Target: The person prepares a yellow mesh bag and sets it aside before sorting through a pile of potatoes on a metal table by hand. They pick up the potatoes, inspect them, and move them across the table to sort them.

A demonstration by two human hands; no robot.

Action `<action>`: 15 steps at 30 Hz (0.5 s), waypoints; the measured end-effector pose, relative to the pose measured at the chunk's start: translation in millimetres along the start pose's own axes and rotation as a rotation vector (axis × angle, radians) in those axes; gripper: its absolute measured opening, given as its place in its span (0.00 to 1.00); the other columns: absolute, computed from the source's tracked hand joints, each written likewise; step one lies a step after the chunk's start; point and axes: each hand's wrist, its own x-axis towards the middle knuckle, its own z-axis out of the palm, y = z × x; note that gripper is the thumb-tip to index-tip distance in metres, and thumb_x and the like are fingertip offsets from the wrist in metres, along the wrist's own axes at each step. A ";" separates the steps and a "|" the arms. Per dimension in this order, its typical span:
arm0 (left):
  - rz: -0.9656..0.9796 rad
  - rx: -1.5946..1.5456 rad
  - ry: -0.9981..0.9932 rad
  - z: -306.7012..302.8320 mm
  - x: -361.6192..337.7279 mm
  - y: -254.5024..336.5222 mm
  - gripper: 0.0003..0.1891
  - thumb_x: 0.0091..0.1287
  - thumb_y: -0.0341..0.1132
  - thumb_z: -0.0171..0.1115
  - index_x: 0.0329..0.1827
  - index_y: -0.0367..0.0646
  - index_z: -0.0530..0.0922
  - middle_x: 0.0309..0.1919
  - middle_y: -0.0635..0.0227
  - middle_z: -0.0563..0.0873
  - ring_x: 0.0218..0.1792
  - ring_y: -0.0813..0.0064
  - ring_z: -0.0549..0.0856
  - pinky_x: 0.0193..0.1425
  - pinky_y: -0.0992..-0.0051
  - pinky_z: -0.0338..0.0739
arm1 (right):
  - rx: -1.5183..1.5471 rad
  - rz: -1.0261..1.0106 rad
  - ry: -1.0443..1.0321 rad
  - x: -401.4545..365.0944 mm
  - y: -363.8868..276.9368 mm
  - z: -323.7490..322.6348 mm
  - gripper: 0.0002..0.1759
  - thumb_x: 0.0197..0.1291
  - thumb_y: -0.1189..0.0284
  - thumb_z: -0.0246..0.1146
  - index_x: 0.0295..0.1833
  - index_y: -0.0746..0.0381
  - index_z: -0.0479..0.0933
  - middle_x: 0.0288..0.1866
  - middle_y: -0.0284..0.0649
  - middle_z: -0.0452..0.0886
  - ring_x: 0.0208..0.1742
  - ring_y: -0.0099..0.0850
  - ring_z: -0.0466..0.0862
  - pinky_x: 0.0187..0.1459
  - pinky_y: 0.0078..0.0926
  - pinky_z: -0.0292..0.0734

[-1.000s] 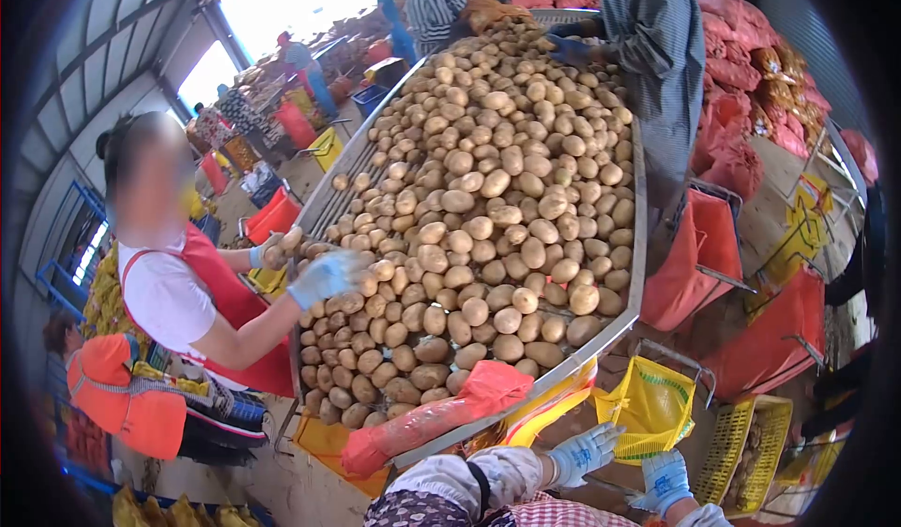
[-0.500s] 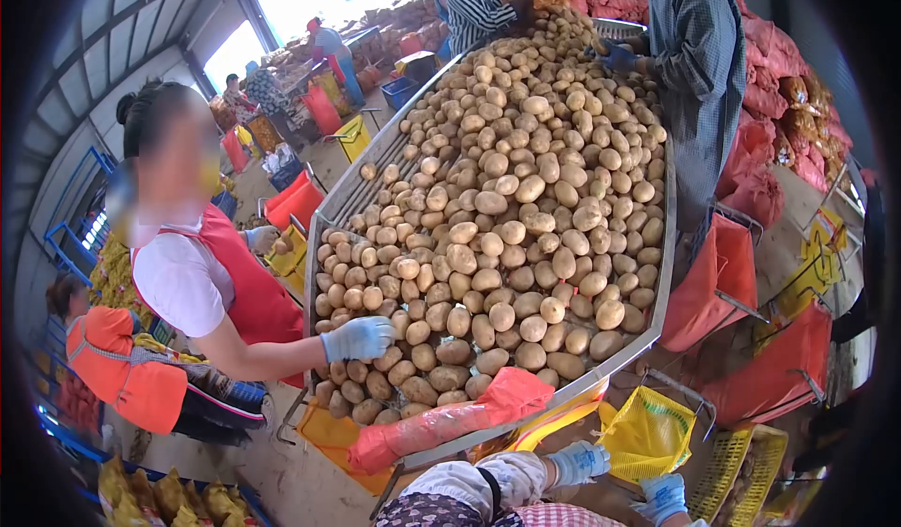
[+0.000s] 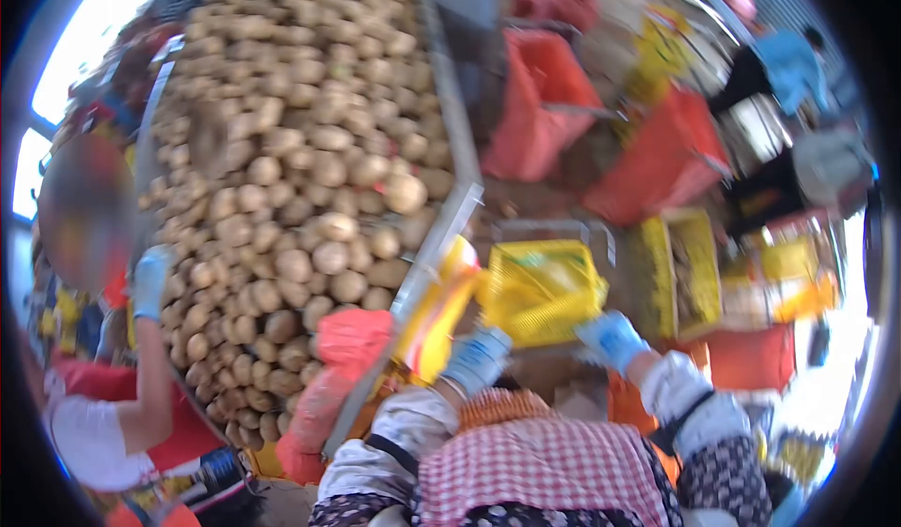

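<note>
A yellow mesh bag (image 3: 542, 283) hangs with its mouth spread on a metal frame (image 3: 601, 234) in front of me. My left hand (image 3: 479, 358), in a light blue glove, is closed on the near left edge of the bag. At the near right corner, my right hand (image 3: 610, 341), gloved alike, has its fingers closed on the mesh. Motion blur softens both hands' fingertips. Left of the bag, potatoes (image 3: 296, 264) cover a metal-rimmed sorting table (image 3: 466, 198). A rolled red sack (image 3: 324, 396) lies over the table's near corner.
Red sacks (image 3: 540, 105) hang open on stands beyond the bag. A yellow crate (image 3: 680, 274) stands to the right. Across the potatoes, a co-worker's gloved hand (image 3: 150, 281) is at the table's left side. Other people (image 3: 784, 72) are at the far right.
My view has swung right and down, so the bag and both my hands now sit near the middle. The co-worker's gloved hand has moved to the table's left edge.
</note>
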 end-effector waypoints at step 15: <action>0.084 -0.205 0.353 92.5 -6.1 -28.4 0.18 0.64 0.37 0.65 0.56 0.43 0.78 0.45 0.57 0.86 0.43 0.56 0.86 0.43 0.61 0.81 | 0.289 0.215 0.326 -18.7 7.3 81.4 0.30 0.33 0.55 0.75 0.46 0.55 0.83 0.43 0.43 0.85 0.51 0.48 0.83 0.51 0.44 0.80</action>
